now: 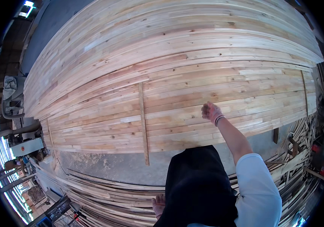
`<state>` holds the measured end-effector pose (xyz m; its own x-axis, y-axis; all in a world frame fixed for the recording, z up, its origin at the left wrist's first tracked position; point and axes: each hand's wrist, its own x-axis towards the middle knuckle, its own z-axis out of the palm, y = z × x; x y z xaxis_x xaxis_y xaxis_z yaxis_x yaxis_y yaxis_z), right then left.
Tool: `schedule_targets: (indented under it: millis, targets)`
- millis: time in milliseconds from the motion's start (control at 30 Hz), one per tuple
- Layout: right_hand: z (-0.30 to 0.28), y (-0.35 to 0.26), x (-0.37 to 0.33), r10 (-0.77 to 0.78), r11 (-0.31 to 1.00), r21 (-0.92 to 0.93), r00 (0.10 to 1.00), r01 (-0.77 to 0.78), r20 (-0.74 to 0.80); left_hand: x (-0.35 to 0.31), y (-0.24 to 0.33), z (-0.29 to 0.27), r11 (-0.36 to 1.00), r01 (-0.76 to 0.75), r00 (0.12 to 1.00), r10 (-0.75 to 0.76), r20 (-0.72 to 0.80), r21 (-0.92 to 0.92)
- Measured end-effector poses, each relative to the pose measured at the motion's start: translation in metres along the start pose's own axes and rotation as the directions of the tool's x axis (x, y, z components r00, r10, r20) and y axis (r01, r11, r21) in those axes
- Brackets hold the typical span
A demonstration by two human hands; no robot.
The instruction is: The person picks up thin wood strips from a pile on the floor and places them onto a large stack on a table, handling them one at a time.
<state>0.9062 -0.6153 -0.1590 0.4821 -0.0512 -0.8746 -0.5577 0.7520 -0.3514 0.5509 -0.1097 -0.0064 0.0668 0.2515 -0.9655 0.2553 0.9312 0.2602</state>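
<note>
My right hand (212,112), in a pale glove with a reddish palm and a dark-edged cuff, is over the near layer of long light wooden boards (177,99). Its fingers are curled in, and nothing shows in them; whether it touches the wood I cannot tell. Low down beside my dark apron (198,181) is my left hand (158,205), gloved too, with its fingers loosely apart and nothing in them. A narrow wooden batten (143,121) lies across the boards, its near end sticking out past their edge.
Behind, a higher layer of boards (169,41) runs the full width. Two more battens (304,92) cross near the ends. Long thin strips (112,191) lie along the grey floor (105,164), which has sawdust on it. Scrap wood (298,147) is heaped at right; machinery (27,146) stands left.
</note>
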Motion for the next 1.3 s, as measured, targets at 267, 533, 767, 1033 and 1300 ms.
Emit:
schedule_targets:
  millis: [267,533,767,1033,1300]
  targets:
    - [0.060,-0.080,0.150,-0.112,0.981,0.159,0.994,0.113,-0.014,-0.095,-0.024,0.109,0.994,-0.060,0.998,0.060,0.002,0.094]
    - [0.116,-0.128,0.191,-0.132,0.917,0.349,0.972,0.194,-0.193,-0.109,-0.036,0.107,0.994,-0.024,0.999,0.028,-0.037,0.108]
    - [0.073,-0.101,0.240,-0.196,0.952,0.207,0.969,0.226,-0.152,-0.094,-0.026,0.124,0.972,-0.042,0.999,0.045,-0.008,0.233]
    - [0.011,-0.023,0.140,-0.111,0.946,-0.309,0.993,0.094,-0.036,-0.055,-0.013,0.167,0.971,0.027,0.977,-0.076,0.201,0.237]
    - [0.022,-0.094,0.066,-0.465,-0.820,-0.571,0.540,0.036,0.702,-0.055,-0.013,0.194,0.910,-0.054,0.968,-0.053,0.245,0.410]
